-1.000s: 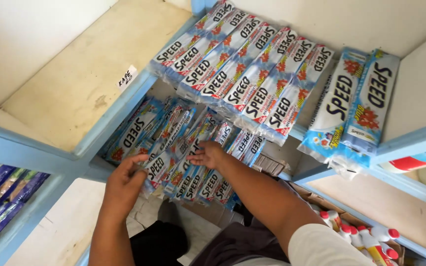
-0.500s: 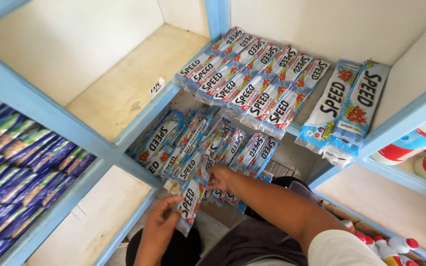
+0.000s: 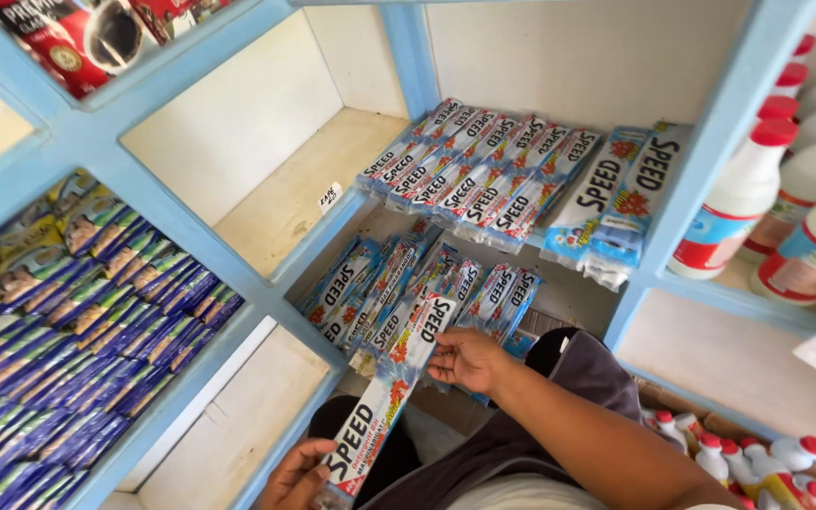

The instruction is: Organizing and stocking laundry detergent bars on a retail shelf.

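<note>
Left hand (image 3: 299, 475) pinches the bottom end of a long blue-and-white plastic sachet strip (image 3: 384, 404), fingers closed on it. Right hand (image 3: 465, 359) grips its top end by the front edge of the lower light-blue wooden shelf (image 3: 332, 345). Strip looks light, floppy, slick; best held at both ends. White red-capped bottles (image 3: 757, 198) stand at the right shelf edge.

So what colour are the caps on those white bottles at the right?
Red caps on the white bottles, clearest in the head view, on the right-hand shelf.
</note>
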